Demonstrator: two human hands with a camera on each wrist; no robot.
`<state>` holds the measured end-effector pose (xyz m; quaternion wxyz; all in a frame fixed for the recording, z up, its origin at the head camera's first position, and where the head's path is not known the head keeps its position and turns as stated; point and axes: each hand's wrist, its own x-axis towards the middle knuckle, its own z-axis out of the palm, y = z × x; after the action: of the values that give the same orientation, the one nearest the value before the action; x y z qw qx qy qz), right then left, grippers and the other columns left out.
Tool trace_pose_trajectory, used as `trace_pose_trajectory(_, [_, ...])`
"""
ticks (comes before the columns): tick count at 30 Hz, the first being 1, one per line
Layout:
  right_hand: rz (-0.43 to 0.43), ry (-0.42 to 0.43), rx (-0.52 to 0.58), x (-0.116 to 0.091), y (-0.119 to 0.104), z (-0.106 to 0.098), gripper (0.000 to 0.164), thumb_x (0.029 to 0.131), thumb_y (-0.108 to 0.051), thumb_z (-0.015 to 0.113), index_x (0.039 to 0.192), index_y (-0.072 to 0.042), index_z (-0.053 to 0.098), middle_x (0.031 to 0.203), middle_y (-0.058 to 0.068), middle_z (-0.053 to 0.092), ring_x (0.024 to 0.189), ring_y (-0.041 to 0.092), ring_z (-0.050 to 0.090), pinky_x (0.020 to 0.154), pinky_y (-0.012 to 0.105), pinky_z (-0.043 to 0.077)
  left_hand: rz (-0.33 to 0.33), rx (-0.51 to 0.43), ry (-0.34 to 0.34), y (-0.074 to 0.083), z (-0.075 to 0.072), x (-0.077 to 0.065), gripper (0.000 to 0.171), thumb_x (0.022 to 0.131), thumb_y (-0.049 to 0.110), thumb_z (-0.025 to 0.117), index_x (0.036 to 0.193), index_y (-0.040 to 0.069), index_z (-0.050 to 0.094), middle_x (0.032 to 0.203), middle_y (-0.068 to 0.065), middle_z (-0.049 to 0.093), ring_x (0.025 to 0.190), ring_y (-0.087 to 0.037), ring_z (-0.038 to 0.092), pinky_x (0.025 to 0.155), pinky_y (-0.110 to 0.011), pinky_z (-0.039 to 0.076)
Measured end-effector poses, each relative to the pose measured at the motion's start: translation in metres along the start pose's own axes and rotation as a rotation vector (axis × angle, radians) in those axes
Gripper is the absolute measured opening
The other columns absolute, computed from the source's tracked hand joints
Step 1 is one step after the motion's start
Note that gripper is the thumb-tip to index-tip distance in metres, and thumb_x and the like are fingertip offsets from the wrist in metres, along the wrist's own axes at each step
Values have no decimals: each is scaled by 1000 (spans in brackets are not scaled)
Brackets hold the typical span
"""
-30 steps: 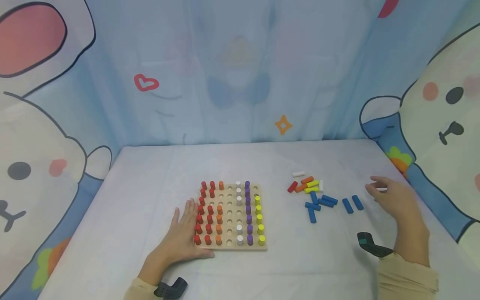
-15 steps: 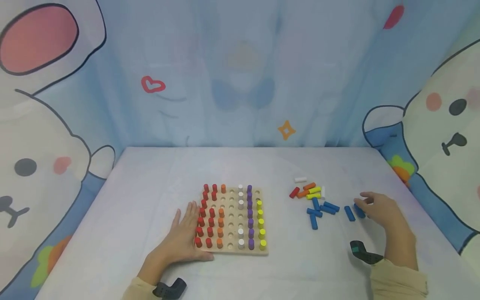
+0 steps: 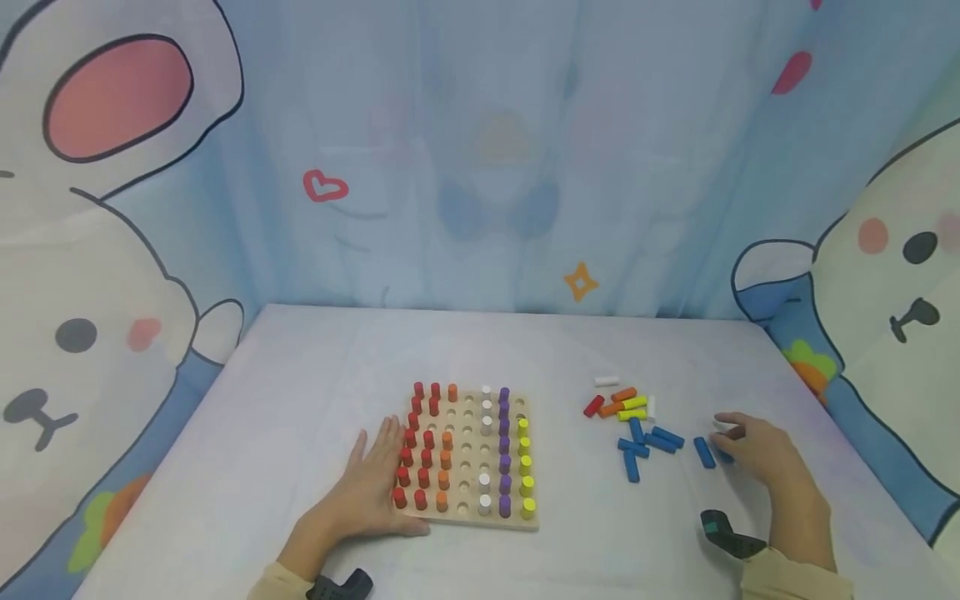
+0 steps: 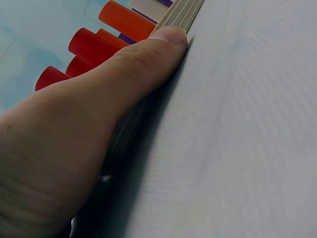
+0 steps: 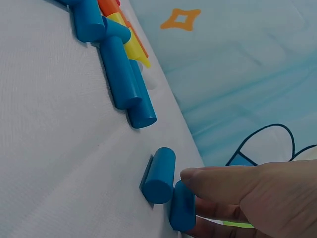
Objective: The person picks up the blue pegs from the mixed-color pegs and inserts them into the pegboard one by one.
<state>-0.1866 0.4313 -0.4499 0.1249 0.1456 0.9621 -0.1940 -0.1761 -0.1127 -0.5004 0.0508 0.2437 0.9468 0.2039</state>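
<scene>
A wooden pegboard stands on the white-covered table, with upright red, orange, white, purple and yellow pegs in its holes. My left hand rests against its left side with straight fingers, the thumb along the near edge. At the right, my right hand pinches a blue peg between thumb and fingers; from the head it is mostly hidden. Another blue peg lies just beside it. Several more blue pegs lie loosely between that one and the board.
Behind the blue pegs is a small heap with a red peg, orange pegs, yellow pegs and white pegs. One column of holes in the board holds no pegs. A patterned blue curtain hangs behind the table.
My right hand has come in leftward and down from the right and taken hold of the rightmost blue peg. The left hand stays at the board. The head view has tilted upward.
</scene>
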Motion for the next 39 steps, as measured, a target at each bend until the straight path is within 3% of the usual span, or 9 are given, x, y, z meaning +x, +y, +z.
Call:
trace_pose_trajectory(11, [-66, 44, -36, 5, 5, -9, 42, 91, -19, 58, 126, 4, 51, 116, 34, 54, 99, 46, 51, 81, 58, 46, 5, -23, 22, 4, 4, 7, 139, 56, 84, 63, 152, 4, 4, 161, -11, 1, 149, -23, -1, 117, -55, -3])
trace_pose_trajectory(17, [-27, 43, -33, 6, 10, -15, 38, 91, -16, 58, 122, 4, 54, 114, 34, 54, 97, 45, 52, 78, 56, 47, 20, -37, 20, 8, 7, 13, 139, 56, 85, 62, 152, 3, 4, 161, -13, 1, 149, -26, 0, 117, -57, -2])
trace_pose_trajectory(30, [9, 43, 32, 17, 15, 3, 37, 92, -18, 58, 122, 3, 56, 114, 31, 56, 98, 44, 52, 80, 55, 46, 0, -29, 2, 3, 2, 5, 137, 57, 85, 61, 153, 5, 6, 161, -10, 4, 149, -24, 1, 117, -56, -3])
trace_pose_trajectory(39, [-7, 48, 59, 10, 10, 12, 36, 92, -17, 57, 121, 4, 55, 113, 33, 54, 96, 43, 52, 78, 53, 47, -5, -23, 2, -1, 2, 0, 137, 57, 86, 59, 153, 4, 7, 161, -11, 7, 149, -25, 3, 117, -57, -1])
